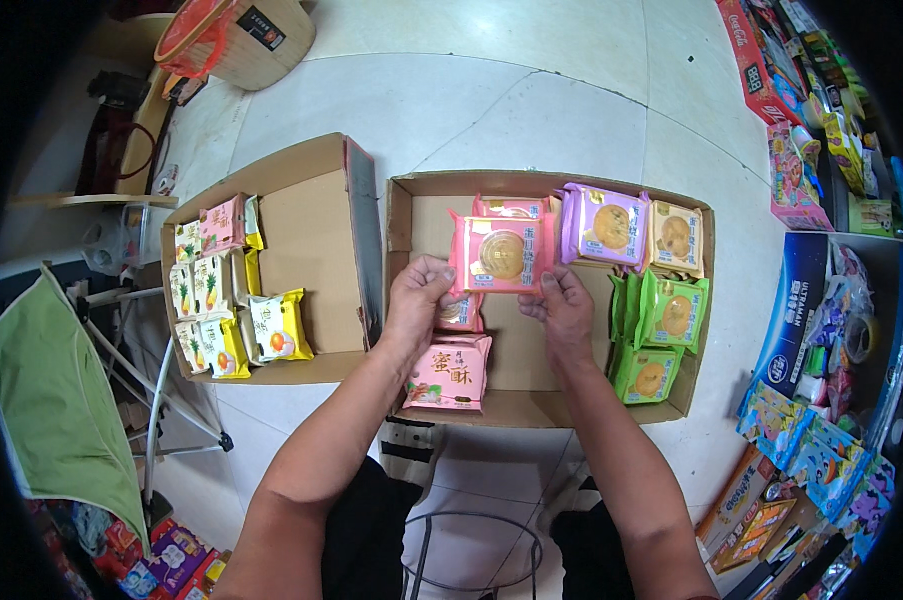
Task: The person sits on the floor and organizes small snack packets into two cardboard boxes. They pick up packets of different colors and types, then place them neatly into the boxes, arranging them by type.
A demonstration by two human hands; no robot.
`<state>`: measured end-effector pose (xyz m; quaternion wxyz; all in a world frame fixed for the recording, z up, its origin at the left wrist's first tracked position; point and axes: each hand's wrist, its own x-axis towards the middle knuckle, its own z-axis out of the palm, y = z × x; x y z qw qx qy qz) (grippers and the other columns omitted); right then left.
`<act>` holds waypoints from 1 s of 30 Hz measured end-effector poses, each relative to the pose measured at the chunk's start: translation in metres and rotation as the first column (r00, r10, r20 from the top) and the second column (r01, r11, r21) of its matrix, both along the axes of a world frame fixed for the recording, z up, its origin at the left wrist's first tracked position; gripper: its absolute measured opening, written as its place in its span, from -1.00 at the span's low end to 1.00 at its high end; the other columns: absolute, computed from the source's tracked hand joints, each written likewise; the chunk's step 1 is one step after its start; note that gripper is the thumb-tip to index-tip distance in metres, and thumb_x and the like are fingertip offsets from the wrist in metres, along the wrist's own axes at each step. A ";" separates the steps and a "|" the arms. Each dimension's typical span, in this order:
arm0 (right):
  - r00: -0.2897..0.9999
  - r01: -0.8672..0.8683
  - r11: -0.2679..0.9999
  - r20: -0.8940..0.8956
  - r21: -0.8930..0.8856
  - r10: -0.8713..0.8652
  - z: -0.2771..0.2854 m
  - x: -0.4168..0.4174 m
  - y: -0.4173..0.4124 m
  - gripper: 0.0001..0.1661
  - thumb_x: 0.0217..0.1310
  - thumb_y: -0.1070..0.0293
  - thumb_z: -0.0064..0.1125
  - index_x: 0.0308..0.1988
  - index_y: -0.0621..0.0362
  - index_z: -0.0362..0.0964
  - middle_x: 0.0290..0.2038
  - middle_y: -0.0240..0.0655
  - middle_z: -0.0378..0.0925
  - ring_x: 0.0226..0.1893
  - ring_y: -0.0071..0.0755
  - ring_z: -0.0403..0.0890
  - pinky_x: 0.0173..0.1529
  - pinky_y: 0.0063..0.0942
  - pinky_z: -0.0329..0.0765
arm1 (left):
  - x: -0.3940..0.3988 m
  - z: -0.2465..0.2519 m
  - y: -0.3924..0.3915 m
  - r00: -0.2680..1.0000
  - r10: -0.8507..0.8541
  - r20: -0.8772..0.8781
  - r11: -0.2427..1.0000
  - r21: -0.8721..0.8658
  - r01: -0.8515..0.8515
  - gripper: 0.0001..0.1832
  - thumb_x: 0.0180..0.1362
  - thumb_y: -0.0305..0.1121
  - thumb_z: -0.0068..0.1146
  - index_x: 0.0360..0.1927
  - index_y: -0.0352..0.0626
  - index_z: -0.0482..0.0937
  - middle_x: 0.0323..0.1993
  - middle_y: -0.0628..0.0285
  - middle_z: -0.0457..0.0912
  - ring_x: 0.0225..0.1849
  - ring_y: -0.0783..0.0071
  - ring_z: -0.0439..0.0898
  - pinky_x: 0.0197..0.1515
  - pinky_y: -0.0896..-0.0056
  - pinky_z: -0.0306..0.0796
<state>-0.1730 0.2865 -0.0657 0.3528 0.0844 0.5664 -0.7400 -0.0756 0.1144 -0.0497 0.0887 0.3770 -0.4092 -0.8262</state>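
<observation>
A pink mooncake packet (pixel 500 255) is held level above the right cardboard box (pixel 526 401). My left hand (pixel 421 296) pinches its left edge, and my right hand (pixel 564 304) grips its lower right corner. Behind it, partly hidden, another pink packet (pixel 511 206) lies in the box. Lower left in the same box sits a pink pastry packet (pixel 448 373), with a partly covered pink packet (pixel 462 313) just above it. A purple packet (pixel 607 225) and a tan packet (pixel 676 236) fill the top right. Several green packets (pixel 672 311) stand below them.
To the left, another cardboard box (pixel 312 225) holds yellow-and-white packets (pixel 277 326) and a pink one (pixel 222 225). A wooden-look bin (pixel 271 45) stands at upper left. A green cloth on a metal frame (pixel 68 405) is at left; boxed goods (pixel 789 307) line the right. A round stool frame (pixel 472 517) is below.
</observation>
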 end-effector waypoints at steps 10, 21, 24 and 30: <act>0.877 0.410 0.908 0.314 -0.092 -0.364 -0.003 0.004 -0.015 -0.71 0.30 0.52 -0.02 0.02 0.28 0.30 -0.11 -0.23 0.44 -0.01 -0.21 0.51 0.20 -0.20 0.44 | -0.041 -0.041 0.008 0.975 0.093 0.199 0.865 -0.501 0.020 -0.95 0.19 -0.54 0.08 -0.39 -0.26 0.47 -0.52 0.32 0.53 -0.46 0.61 0.45 -0.38 0.53 0.37; 0.840 0.388 0.921 0.402 0.022 -0.364 0.001 0.002 -0.016 -0.57 0.38 0.38 -0.05 0.16 0.34 0.18 0.07 -0.11 0.39 0.17 -0.07 0.41 0.30 -0.11 0.31 | -0.058 -0.031 0.026 0.951 0.128 0.281 0.776 -0.625 0.080 -0.58 0.17 -0.39 0.15 0.08 -0.38 0.44 -0.04 -0.04 0.58 -0.04 0.28 0.56 0.06 0.38 0.38; 0.822 0.369 0.929 0.461 0.017 -0.334 0.000 0.000 -0.020 -0.54 0.42 0.31 -0.11 0.18 0.33 0.16 0.15 -0.06 0.33 0.22 -0.04 0.36 0.32 -0.10 0.27 | -0.070 -0.031 0.022 0.951 0.009 0.310 0.830 -0.533 0.166 -0.55 0.18 -0.41 0.17 0.10 -0.42 0.37 -0.10 0.09 0.58 -0.10 0.45 0.53 0.04 0.50 0.37; 0.858 0.328 0.943 0.436 -0.059 -0.272 -0.009 -0.013 -0.035 -0.54 0.43 0.27 -0.13 0.18 0.33 0.18 0.19 -0.06 0.32 0.26 -0.01 0.30 0.32 -0.10 0.26 | -0.076 -0.047 0.011 0.951 -0.062 0.303 0.805 -0.549 0.227 -0.63 0.17 -0.48 0.13 0.02 -0.36 0.36 -0.25 0.25 0.56 -0.26 0.57 0.49 -0.16 0.56 0.40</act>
